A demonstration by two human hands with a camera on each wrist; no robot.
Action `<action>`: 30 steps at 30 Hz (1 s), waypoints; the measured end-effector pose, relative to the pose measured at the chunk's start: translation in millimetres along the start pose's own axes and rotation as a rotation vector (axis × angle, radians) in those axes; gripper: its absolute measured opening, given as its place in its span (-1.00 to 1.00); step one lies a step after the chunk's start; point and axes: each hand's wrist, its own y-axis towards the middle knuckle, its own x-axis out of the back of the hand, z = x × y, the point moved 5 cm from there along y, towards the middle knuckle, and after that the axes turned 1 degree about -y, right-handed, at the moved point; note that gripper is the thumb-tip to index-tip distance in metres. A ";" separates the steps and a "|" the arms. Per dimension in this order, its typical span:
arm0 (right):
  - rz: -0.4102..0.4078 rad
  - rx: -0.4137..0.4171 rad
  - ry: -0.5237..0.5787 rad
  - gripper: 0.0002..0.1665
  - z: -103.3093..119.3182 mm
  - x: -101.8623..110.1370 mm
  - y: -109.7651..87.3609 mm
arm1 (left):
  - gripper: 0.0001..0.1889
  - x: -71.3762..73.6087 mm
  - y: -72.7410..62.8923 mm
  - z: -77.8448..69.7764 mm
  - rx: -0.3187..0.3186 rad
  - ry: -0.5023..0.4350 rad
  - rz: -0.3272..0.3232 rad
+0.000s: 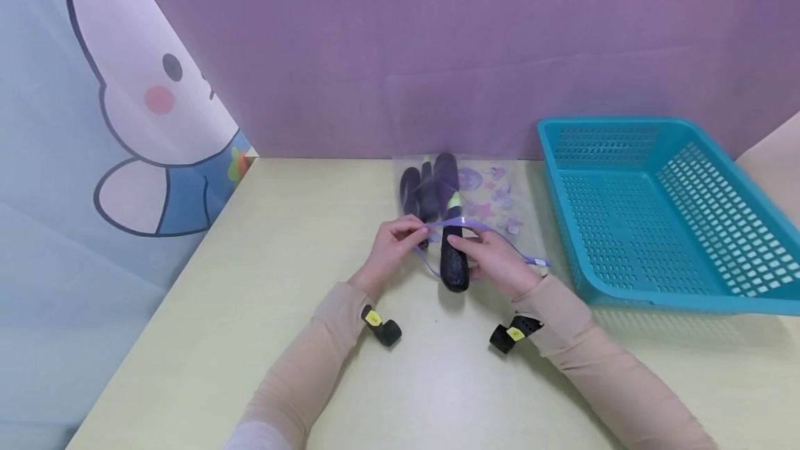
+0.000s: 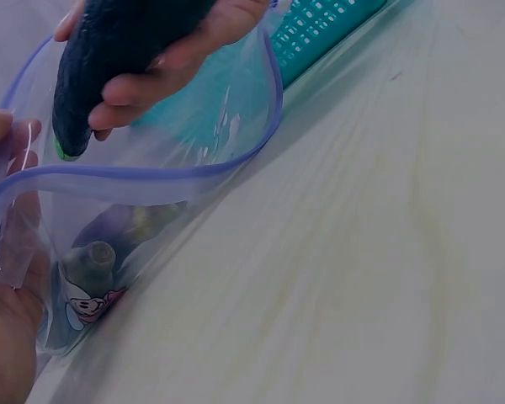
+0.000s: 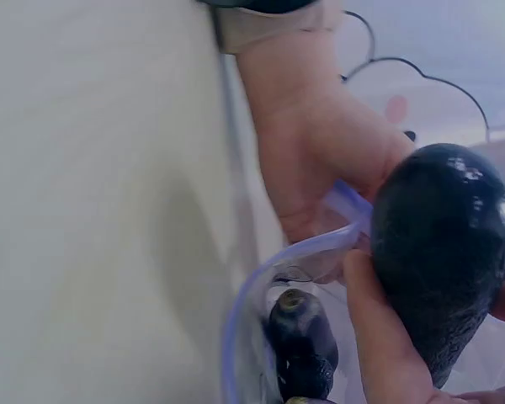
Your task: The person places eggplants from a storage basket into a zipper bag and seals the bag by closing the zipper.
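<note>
My right hand (image 1: 500,264) holds a dark, shiny eggplant (image 1: 454,266) by its body, its green stem end pointing away over the mouth of a clear zip bag (image 1: 528,210). At the bag's near side, my left hand (image 1: 389,247) pinches the purple zip rim (image 2: 143,173) between thumb and fingers, and the mouth gapes wide. Inside lie dark eggplants (image 1: 409,186), seen through the printed plastic. In the right wrist view, the held eggplant (image 3: 442,244) hangs above the opening, with a bagged eggplant (image 3: 303,328) beneath.
A turquoise plastic basket (image 1: 615,294) with perforated walls stands on the table (image 1: 437,380) to the right of the bag. A purple cloth (image 1: 437,54) hangs behind the table, and a blue curtain with a cartoon figure (image 1: 150,123) is at the left.
</note>
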 end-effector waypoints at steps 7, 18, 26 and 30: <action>-0.055 -0.027 0.165 -0.59 2.2 0.5 7.7 | -0.83 -1.1 0.7 -0.2 -0.012 -0.030 -0.001; -0.155 0.006 0.180 -0.73 0.8 9.1 18.9 | -0.81 -0.4 0.0 -1.1 -0.013 -0.057 -0.020; -0.243 0.058 0.121 -0.32 2.9 22.2 27.8 | -0.79 -0.3 -0.4 -1.0 0.006 -0.069 -0.019; -0.277 0.014 0.092 -0.22 2.6 25.4 31.8 | -0.79 -0.5 -1.0 -2.2 0.003 -0.075 -0.015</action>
